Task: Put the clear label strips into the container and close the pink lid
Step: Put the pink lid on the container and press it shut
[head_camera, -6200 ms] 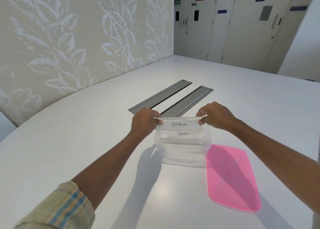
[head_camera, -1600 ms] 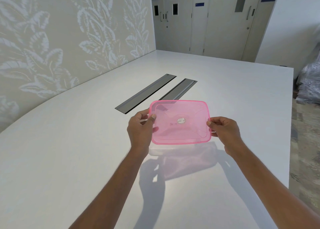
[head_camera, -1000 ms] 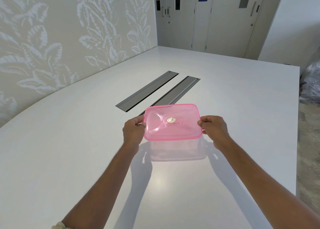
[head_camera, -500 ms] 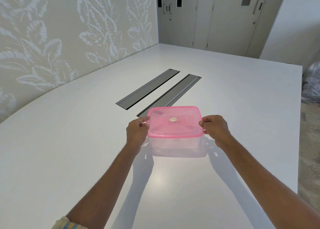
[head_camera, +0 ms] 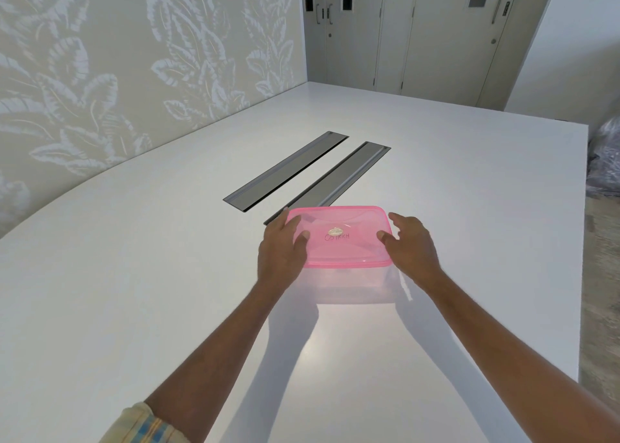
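Lid [head_camera: 345, 241], pink, sits centre frame atop the clear container [head_camera: 352, 286], long axis left to right, between the left hand [head_camera: 280, 253] and right hand [head_camera: 411, 246], both spread flat at its short ends, gripping nothing.

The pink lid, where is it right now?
In the head view the pink lid sits on top of the container, mid-table between the left hand and right hand, just before the two slots.
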`<state>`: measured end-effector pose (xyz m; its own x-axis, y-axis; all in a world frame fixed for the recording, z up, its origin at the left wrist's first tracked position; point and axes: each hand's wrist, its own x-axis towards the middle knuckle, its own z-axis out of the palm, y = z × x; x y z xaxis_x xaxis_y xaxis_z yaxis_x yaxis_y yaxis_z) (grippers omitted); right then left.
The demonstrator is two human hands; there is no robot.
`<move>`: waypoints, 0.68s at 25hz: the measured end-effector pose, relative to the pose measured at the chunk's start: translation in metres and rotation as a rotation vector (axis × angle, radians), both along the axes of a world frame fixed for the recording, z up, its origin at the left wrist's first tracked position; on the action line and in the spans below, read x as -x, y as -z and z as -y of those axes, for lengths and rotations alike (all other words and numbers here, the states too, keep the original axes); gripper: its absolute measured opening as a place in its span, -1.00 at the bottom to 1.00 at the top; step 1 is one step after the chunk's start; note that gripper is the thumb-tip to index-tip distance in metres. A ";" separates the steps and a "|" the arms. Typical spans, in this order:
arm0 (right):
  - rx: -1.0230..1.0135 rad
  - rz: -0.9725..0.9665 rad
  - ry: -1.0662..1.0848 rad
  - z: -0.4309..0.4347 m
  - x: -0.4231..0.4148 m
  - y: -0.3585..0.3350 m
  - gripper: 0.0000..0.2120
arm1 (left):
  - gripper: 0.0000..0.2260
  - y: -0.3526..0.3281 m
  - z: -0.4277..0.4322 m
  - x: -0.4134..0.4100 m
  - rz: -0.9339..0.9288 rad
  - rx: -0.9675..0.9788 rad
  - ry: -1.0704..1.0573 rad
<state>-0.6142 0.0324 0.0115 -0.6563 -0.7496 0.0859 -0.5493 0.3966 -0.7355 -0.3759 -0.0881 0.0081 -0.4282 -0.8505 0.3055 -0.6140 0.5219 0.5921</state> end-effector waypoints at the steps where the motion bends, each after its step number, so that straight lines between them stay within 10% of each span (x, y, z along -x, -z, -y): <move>1: -0.011 -0.089 -0.057 0.003 -0.002 0.002 -0.45 | -0.59 -0.001 0.001 0.005 0.056 0.002 0.030; 17: -0.281 -0.431 -0.244 0.071 0.010 0.007 -0.19 | -0.34 0.020 0.015 0.023 0.363 0.018 0.004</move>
<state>-0.6242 -0.0383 0.0049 -0.4106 -0.9080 0.0832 -0.8768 0.3682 -0.3094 -0.3984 -0.1028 -0.0119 -0.5151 -0.8443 0.1478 -0.7804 0.5332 0.3264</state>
